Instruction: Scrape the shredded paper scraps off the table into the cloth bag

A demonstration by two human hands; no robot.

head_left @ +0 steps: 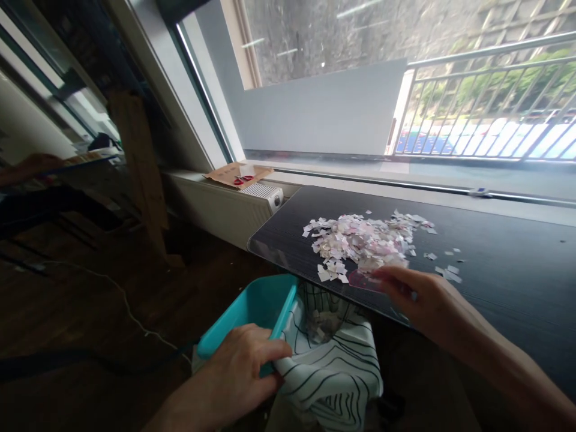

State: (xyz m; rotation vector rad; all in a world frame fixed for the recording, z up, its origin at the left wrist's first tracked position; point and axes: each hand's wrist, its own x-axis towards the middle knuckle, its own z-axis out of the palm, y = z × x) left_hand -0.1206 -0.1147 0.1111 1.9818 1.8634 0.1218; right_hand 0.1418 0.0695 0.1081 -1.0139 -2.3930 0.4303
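A spread pile of small white and pinkish paper scraps (360, 237) lies on the dark table (508, 252). My right hand (416, 294) is closed at the pile's near side, pinching a thin, see-through pink plastic piece (362, 281) whose exact kind I cannot make out. Below the table edge, my left hand (247, 360) grips the right rim of a teal plastic bin (243, 312), close to a white cloth with dark wavy stripes (333, 372). In a clear pocket or container (321, 321) by that cloth, some paper scraps show under the table edge.
A radiator (220, 210) stands left of the table, with a brown envelope (234, 174) and red-handled scissors (243, 179) on top. A cardboard strip (141, 168) leans farther left. A white cable (126, 300) crosses the floor. Another person's arm (31, 168) shows at far left.
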